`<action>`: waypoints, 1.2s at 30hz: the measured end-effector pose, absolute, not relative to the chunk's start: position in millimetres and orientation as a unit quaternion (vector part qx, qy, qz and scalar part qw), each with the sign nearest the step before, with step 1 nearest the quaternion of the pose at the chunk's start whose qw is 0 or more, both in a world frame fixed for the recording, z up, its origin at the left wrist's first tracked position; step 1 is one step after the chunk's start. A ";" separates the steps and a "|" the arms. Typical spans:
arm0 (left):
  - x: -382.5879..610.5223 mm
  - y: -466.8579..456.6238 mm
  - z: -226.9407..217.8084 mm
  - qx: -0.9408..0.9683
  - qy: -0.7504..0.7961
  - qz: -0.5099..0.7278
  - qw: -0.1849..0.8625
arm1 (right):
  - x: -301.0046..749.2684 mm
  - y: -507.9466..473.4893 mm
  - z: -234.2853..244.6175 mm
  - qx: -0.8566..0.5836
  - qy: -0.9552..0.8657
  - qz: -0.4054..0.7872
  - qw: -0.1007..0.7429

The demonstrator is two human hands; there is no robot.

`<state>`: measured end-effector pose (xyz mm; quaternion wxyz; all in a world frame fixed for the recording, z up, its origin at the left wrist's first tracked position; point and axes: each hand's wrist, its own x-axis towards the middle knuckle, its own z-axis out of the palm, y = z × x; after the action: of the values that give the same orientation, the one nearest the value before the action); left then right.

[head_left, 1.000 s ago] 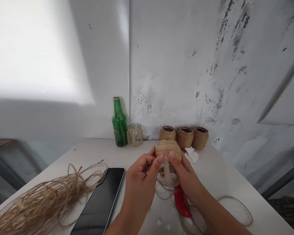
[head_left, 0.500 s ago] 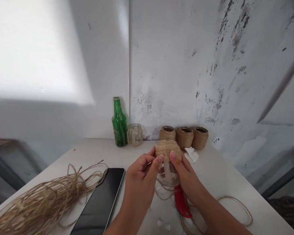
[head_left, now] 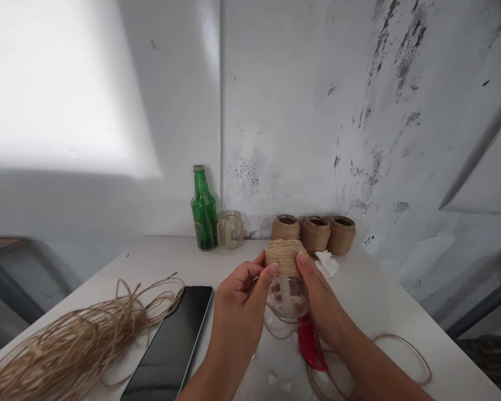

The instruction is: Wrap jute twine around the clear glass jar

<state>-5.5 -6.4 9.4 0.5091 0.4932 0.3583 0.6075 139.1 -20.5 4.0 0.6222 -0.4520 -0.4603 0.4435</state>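
Between my two hands is a glass jar (head_left: 290,298), its upper part wound with rows of jute twine (head_left: 283,257) and its lower part bare, with a pale strip showing on the glass. My left hand (head_left: 244,287) grips the wrapped part from the left, thumb on the near face. On the other side my right hand (head_left: 319,292) is closed around the jar, its thumb against the right edge of the twine. Below the jar lies a red curved object (head_left: 311,345), partly hidden by my right hand, with loose twine around it.
At the back stand a green bottle (head_left: 204,214), a clear glass jar (head_left: 231,229) and three twine-wrapped jars (head_left: 316,235). Crumpled white paper (head_left: 327,264) lies before them. A phone (head_left: 173,345) and a big twine bundle (head_left: 75,340) cover the table's left side.
My right thumb has slid right across the wrapped twine, from its near face to its right edge. My left hand and the jar stay almost in place.
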 end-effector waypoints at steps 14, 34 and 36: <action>-5.1 -7.8 -1.0 0.557 0.408 0.576 0.438 | 138.1 -18.3 -0.3 -0.504 -0.479 0.430 0.576; -4.9 -7.9 3.8 0.548 0.412 0.585 0.434 | 139.9 -17.8 -4.5 -0.482 -0.475 0.464 0.571; -5.2 -8.5 4.9 0.541 0.413 0.588 0.436 | 140.3 -16.8 -6.0 -0.476 -0.475 0.466 0.575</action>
<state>-5.2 -8.5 4.9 0.4363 0.5412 0.4128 0.5885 140.3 -16.8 -6.0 0.5748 -0.4762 -0.4755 0.4656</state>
